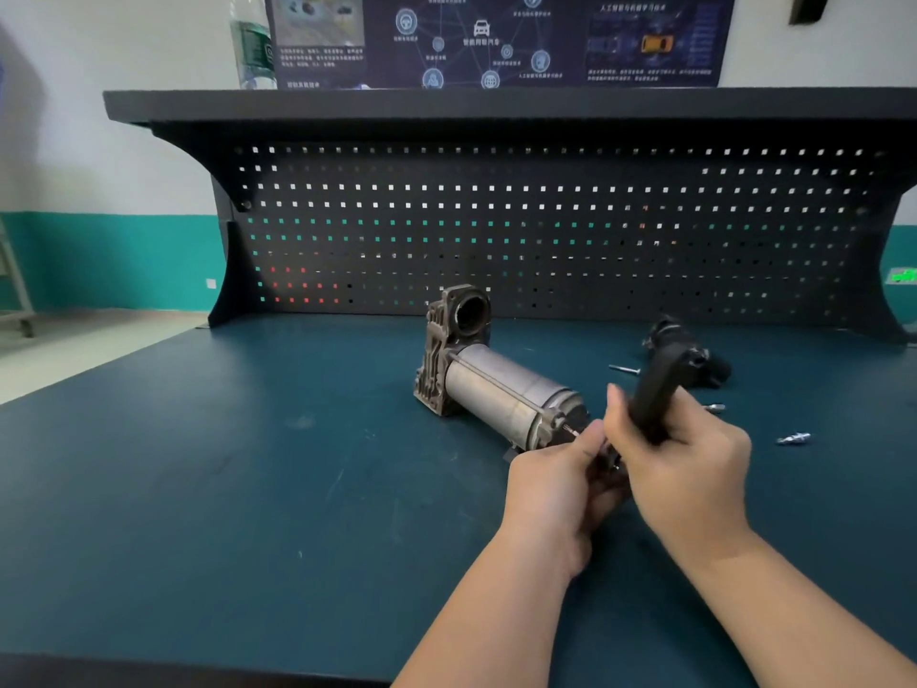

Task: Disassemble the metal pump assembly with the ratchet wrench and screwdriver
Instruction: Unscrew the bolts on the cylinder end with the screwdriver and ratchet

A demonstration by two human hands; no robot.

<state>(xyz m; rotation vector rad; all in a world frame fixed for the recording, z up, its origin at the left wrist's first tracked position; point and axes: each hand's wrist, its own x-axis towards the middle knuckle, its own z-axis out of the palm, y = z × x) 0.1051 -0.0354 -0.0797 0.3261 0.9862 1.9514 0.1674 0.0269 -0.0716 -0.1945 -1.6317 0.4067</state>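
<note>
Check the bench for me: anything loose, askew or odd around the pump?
Loose fasteners lie scattered on the mat right of the pump assembly: one bolt beside the black removed part, another screw farther right, ungathered. The right hand grips the ratchet wrench at the pump's near end. Nothing looks damaged.

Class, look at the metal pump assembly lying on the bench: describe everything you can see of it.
The grey metal pump assembly lies on its side on the dark teal bench mat. A smooth, dull cylindrical body with a thin rod along it joins a brownish, ribbed cast housing at the far end, whose round opening faces the pegboard. The near end cap points towards the hands; the left hand holds a tool tip near it. Whether it touches is unclear.
</note>
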